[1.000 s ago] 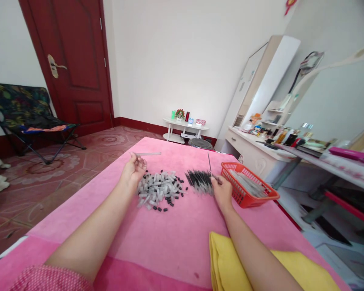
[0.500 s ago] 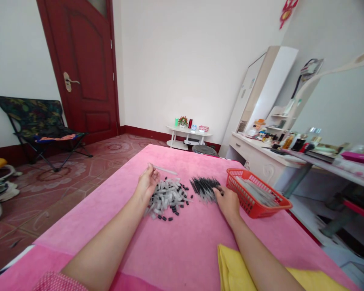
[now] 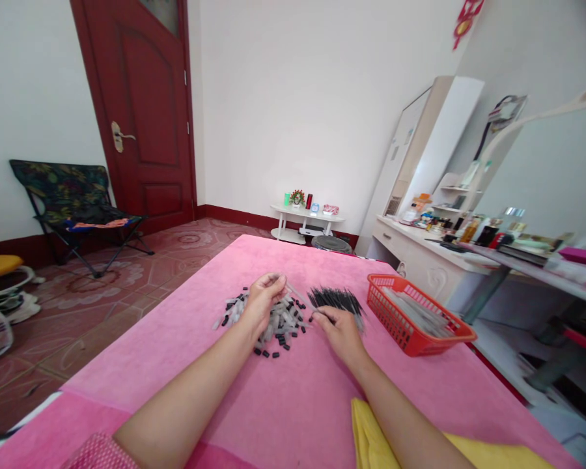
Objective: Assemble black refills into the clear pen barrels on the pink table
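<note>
My left hand (image 3: 266, 298) is closed in a pinch on a thin, translucent pen barrel (image 3: 299, 293) that slants down to the right. It hovers over a heap of whitish translucent caps (image 3: 284, 318) and small black plugs (image 3: 275, 355) on the pink cloth, hiding part of it. Facing it, my right hand (image 3: 339, 332) has thumb and fingers pressed together on a thin dark-tipped pen refill (image 3: 317, 311), close to the barrel's lower end; whether the two touch is too small to tell. Just behind the right hand lies a bundle of black-ended refills (image 3: 336, 298).
An orange plastic basket (image 3: 395, 326) with long translucent barrels (image 3: 417, 312) stands at the right of the pink-covered table (image 3: 264, 417). A folded yellow cloth (image 3: 371, 433) lies under my right forearm. Further right is a dressing table (image 3: 430, 254) crowded with bottles.
My left hand has moved right with the barrel, which now slants toward the right hand. My right hand has come left from the refill bundle with a refill in its fingers.
</note>
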{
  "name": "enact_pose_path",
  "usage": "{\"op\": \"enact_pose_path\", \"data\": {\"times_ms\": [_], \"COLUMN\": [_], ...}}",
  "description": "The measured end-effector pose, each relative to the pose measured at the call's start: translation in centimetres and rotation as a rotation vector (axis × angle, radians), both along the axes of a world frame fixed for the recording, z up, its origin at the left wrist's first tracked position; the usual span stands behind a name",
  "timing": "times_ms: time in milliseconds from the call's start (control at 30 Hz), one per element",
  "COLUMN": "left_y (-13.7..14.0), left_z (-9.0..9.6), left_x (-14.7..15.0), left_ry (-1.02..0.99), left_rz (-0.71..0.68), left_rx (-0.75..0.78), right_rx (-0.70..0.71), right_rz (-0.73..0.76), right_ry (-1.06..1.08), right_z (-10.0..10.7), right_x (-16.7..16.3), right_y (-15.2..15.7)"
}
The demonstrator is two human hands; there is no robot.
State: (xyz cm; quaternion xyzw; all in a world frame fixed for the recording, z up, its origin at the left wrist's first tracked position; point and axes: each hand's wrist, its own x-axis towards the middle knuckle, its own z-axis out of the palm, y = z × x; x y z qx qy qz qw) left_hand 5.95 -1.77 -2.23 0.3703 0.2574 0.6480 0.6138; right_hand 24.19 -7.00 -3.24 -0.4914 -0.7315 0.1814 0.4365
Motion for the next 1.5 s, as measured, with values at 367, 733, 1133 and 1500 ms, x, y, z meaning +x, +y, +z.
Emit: {"op": "enact_pose_path", "data": {"times_ms": [367,733,1133,1500], "left_y": [0.0,0.1,1.4,5.6], "left_z": [0.1,-0.2,0.2,-4.6], "left_x": [-0.6,-0.9,-2.0,-11.8], "left_ry": [0.119,0.124,0.369,0.738], "left_rz": [-0.213,-0.205,0.088,0.586], "left_rx": [0.122,0.120,0.138,-0.110], "right_rx": [-0.345,-0.295,-0.064,0.058], "right_rz": [0.239,0.250,-0.012,-0.831], "right_ry": [0.315,0.253,0.183,-0.335], "right_z": [-1.7,-1.4,-0.8,8.0], "right_x": [0.7,0.7,0.9,13.2], "right_y": [0.7,0.5,0.6,-0.1]}}
